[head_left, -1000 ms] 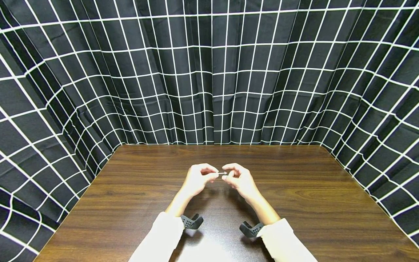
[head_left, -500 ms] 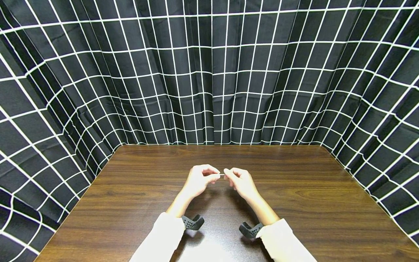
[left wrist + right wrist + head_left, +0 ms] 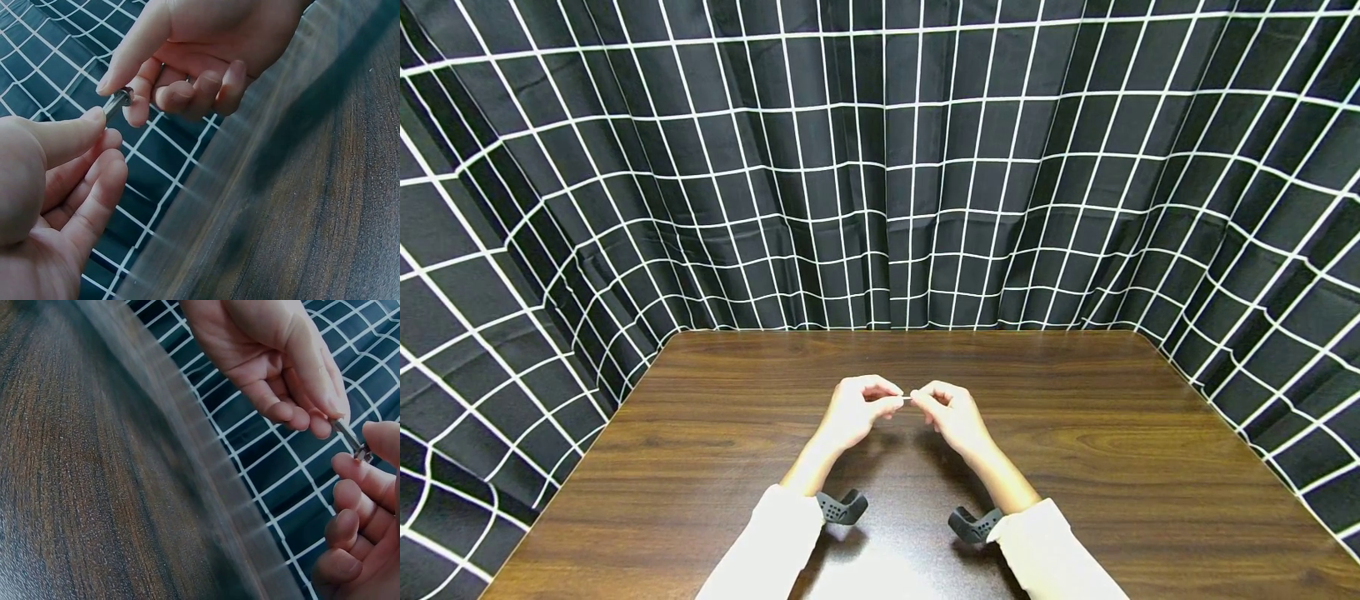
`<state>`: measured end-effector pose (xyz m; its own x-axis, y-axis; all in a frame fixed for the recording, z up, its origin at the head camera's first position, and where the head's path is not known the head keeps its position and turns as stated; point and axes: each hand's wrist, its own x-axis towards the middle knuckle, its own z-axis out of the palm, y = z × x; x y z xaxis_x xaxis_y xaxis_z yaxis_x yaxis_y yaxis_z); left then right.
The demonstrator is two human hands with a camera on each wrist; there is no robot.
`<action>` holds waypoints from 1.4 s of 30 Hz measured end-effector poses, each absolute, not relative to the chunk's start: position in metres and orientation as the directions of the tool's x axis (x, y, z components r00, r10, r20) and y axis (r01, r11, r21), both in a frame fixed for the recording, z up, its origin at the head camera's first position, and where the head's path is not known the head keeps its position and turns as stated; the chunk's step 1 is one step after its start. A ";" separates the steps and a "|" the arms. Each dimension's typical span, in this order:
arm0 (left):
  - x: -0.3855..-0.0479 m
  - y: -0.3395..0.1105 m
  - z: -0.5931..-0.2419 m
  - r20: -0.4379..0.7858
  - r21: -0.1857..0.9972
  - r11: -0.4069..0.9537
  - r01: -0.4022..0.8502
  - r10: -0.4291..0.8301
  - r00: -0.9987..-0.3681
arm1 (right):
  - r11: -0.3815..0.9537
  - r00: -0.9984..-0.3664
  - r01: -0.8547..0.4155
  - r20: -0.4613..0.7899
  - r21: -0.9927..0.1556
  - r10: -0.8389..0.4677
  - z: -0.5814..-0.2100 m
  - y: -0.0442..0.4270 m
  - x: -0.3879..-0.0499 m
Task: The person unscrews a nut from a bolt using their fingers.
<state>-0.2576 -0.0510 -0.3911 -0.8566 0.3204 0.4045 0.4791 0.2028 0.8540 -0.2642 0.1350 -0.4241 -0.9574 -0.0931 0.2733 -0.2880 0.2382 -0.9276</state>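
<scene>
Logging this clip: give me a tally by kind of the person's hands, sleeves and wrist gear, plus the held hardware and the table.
Bare hands: 2
White long sleeves: 2
Dark grey perforated wrist mounts: 2
Slim silver metal bolt-like piece: 1 (any separate nut is unclear)
Brown wood-grain table: 1
Total: 8

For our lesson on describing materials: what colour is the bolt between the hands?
The bolt is silvery grey, seen best in the right wrist view.
</scene>
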 end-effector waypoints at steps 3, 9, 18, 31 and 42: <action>-0.258 -0.051 -0.390 0.408 0.855 0.193 0.481 0.320 -0.855 | 0.226 -0.961 -0.274 0.259 -0.935 -0.097 -0.421 0.135 -0.262; -0.257 -0.052 -0.389 0.401 0.861 0.190 0.472 0.318 -0.859 | 0.186 -0.958 -0.278 0.258 -0.942 -0.122 -0.399 0.133 -0.248; -0.261 -0.052 -0.393 0.406 0.856 0.197 0.477 0.315 -0.858 | 0.125 -0.942 -0.320 0.302 -0.939 -0.150 -0.406 0.136 -0.252; -0.260 -0.051 -0.392 0.413 0.852 0.198 0.485 0.316 -0.854 | 0.070 -0.916 -0.377 0.360 -0.924 -0.177 -0.425 0.141 -0.264; -0.257 -0.051 -0.389 0.396 0.866 0.181 0.466 0.322 -0.860 | 0.146 -0.942 -0.328 0.313 -0.933 -0.118 -0.422 0.137 -0.262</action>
